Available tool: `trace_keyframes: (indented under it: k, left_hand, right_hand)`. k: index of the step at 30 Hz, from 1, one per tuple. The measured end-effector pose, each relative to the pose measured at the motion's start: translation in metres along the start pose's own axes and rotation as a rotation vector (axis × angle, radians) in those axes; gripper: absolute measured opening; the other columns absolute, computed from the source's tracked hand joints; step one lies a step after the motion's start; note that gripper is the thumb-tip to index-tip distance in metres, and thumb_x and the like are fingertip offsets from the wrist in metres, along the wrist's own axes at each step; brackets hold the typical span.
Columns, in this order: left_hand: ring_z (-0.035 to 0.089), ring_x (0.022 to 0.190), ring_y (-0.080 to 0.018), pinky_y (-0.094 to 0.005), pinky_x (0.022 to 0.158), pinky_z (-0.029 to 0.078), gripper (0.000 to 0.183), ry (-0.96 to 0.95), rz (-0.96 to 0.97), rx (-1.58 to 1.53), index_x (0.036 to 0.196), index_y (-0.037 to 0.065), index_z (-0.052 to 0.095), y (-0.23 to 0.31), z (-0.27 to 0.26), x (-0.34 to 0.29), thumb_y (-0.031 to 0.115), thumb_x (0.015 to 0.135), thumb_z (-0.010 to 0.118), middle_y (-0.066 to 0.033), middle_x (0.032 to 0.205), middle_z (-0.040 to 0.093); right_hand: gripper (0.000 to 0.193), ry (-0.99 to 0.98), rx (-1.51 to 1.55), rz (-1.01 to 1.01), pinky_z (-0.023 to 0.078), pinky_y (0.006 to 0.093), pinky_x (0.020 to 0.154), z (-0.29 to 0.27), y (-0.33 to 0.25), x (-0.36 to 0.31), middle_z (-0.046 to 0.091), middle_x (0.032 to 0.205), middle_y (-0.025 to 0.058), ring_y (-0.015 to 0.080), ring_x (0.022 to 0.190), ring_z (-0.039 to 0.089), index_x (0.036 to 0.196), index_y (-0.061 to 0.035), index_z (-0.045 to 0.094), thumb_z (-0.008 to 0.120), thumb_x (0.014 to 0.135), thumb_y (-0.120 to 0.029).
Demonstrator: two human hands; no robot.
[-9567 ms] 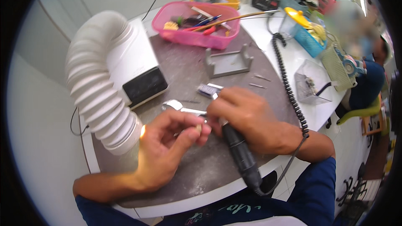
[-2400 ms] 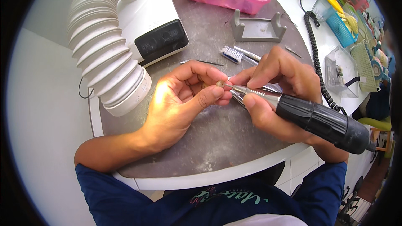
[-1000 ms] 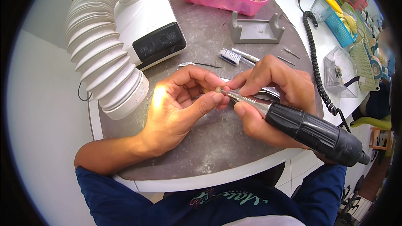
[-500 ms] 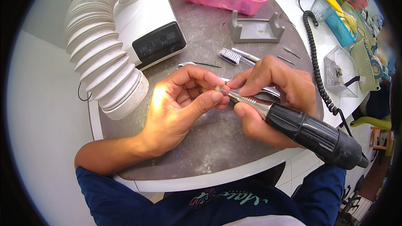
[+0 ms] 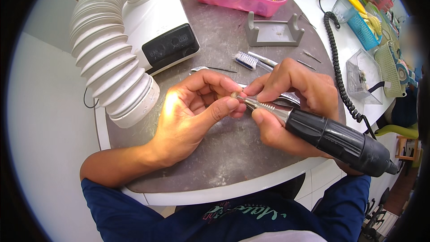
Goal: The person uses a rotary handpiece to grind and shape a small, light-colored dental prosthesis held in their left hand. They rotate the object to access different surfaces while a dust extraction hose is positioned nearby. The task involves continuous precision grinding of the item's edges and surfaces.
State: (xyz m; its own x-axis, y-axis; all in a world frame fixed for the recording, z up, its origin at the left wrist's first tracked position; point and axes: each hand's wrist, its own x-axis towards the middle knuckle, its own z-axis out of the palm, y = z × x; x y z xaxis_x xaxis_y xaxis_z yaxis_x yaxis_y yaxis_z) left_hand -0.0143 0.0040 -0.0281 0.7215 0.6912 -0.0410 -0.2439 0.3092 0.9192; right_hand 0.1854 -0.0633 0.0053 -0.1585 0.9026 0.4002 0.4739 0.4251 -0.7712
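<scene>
Between the thumb and fingers of my left hand is a small cream-coloured piece that looks like a dental crown; the fingertips cover most of it. My right hand grips a rotary handpiece by its metal nose, and the thick black body slants down to the right. The tip of the handpiece meets the small piece or sits right beside it; exact contact is hidden. Both hands come together above the grey worktop. Below the fingers lie shiny metal tools, partly covered by my right hand.
A white ribbed hose curves down at the left beside a white box with a black panel. Behind my hands lie a toothbrush, a grey cradle and thin burs. A pink tub holds tools; a coiled black cord hangs at right.
The black rear end of the handpiece has swung slightly up and to the right. Both hands stay nearly in place, with the small piece still pinched.
</scene>
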Motion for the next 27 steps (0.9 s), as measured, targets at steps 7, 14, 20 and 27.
trace_keyframes:
  k: [7,14,20,27]
  left_hand:
    - [0.061,0.096,-0.0138,-0.0285,0.087,0.05,0.018,-0.018,0.0,0.027,0.108,0.001,0.054,0.0,-0.002,0.001,-0.001,0.091,0.061,-0.0093,0.103,0.062]
    - [0.06,0.097,-0.0139,-0.0291,0.089,0.049,0.018,-0.018,0.004,0.051,0.107,0.001,0.054,0.002,-0.001,-0.001,-0.002,0.091,0.061,-0.0092,0.103,0.062]
    - [0.062,0.096,-0.0148,-0.029,0.087,0.051,0.017,0.023,0.002,0.063,0.107,-0.001,0.055,0.003,0.002,-0.002,0.0,0.091,0.062,-0.01,0.103,0.062]
    - [0.063,0.094,-0.0155,-0.0287,0.087,0.052,0.016,0.017,0.025,0.033,0.106,-0.002,0.055,-0.001,0.002,-0.001,-0.002,0.091,0.061,-0.011,0.102,0.063]
  right_hand:
    - [0.02,-0.032,-0.009,0.041,0.054,0.0297,0.071,-0.003,-0.002,0.0,0.06,0.075,0.0097,0.0231,0.084,0.071,0.082,0.0011,0.054,0.071,0.072,-0.003]
    - [0.02,-0.017,-0.041,-0.009,0.055,0.0302,0.072,0.0,-0.003,-0.001,0.069,0.082,0.015,0.0234,0.082,0.071,0.083,0.0008,0.056,0.072,0.071,-0.005]
    - [0.017,-0.003,0.01,-0.003,0.056,0.0301,0.07,-0.002,-0.001,-0.002,0.068,0.08,0.0148,0.0236,0.08,0.072,0.082,0.0014,0.057,0.071,0.073,-0.005]
    - [0.02,0.1,-0.021,-0.085,0.052,0.0304,0.059,0.004,0.004,-0.001,0.064,0.073,0.0103,0.022,0.066,0.067,0.08,-0.0029,0.058,0.073,0.069,-0.008]
